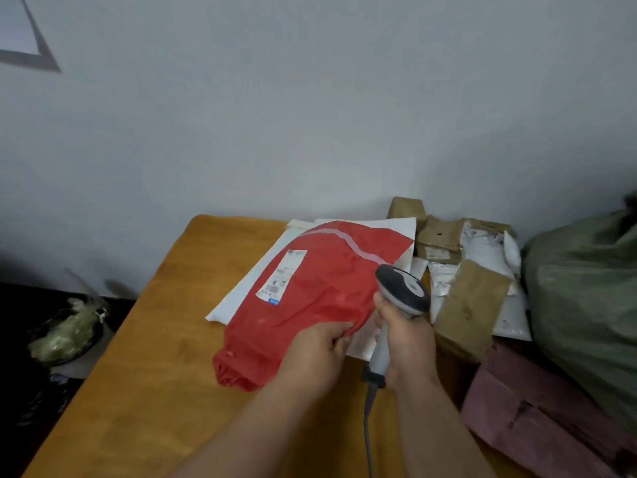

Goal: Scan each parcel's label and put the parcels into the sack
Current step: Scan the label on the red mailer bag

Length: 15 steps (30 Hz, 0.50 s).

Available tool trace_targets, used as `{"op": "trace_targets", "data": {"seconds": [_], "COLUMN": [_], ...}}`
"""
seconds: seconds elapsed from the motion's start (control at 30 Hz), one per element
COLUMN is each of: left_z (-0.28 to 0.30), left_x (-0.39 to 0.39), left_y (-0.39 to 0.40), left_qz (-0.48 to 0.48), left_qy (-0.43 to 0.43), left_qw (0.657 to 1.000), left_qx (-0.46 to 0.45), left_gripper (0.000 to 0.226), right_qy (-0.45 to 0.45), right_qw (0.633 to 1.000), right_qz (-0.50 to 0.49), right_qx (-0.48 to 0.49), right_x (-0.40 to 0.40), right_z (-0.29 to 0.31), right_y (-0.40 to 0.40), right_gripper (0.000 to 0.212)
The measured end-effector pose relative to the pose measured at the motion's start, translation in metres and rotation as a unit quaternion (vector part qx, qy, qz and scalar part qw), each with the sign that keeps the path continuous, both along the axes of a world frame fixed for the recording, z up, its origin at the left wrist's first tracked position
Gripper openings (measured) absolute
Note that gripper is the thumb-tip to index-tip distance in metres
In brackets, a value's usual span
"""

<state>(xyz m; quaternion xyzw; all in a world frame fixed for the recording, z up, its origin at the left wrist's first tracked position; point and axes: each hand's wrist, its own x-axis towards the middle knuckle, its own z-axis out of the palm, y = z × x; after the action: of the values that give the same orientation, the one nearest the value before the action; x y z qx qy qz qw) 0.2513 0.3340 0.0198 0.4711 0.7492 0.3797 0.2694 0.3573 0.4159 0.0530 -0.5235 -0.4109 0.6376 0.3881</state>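
Red parcel [310, 305] is lying lengthwise up-left from our hands, left hand [315, 353] pinching its near edge, right hand [408, 343] gripping the scanner [401, 294] right of the label [282, 277].

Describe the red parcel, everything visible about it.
The red parcel is a soft, glossy plastic mailer bag, wrinkled and bulging. A pale sealing strip curves across its far end, and a white shipping label faces up on its left side; the print is too blurred to read. It lies on a white mailer on the wooden table. The left hand grips its near edge, while the scanner in the right hand is beside it.
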Motion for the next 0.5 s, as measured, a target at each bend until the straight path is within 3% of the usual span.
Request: {"op": "trace_targets", "data": {"seconds": [0.13, 0.2, 0.27, 0.37, 0.5], "left_z": [-0.002, -0.008, -0.018, -0.042, -0.063], "left_x": [0.049, 0.059, 0.056, 0.032, -0.006], "left_y": [-0.025, -0.038, -0.052, -0.074, -0.092], "left_qz": [-0.108, -0.047, 0.101, 0.293, 0.369], "left_qy": [-0.207, -0.295, -0.271, -0.162, -0.160], "left_qw": [0.969, 0.952, 0.957, 0.942, 0.914], "left_qx": [-0.085, -0.072, -0.022, -0.024, -0.055], "left_gripper": [0.046, 0.042, 0.029, 0.036, 0.056], "right_qy": [-0.008, -0.018, -0.032, -0.051, -0.058], "right_qw": [1.000, 0.999, 0.999, 0.998, 0.998], "right_qz": [-0.028, -0.034, -0.031, -0.018, -0.020], "right_qx": [-0.003, -0.005, -0.011, -0.018, -0.009], "right_x": [0.046, 0.065, 0.077, 0.083, 0.080], "right_z": [-0.002, -0.006, -0.011, -0.016, -0.013], "right_y": [-0.020, -0.028, -0.035, -0.045, -0.049], "right_gripper": [0.023, 0.024, 0.025, 0.031, 0.023]}}
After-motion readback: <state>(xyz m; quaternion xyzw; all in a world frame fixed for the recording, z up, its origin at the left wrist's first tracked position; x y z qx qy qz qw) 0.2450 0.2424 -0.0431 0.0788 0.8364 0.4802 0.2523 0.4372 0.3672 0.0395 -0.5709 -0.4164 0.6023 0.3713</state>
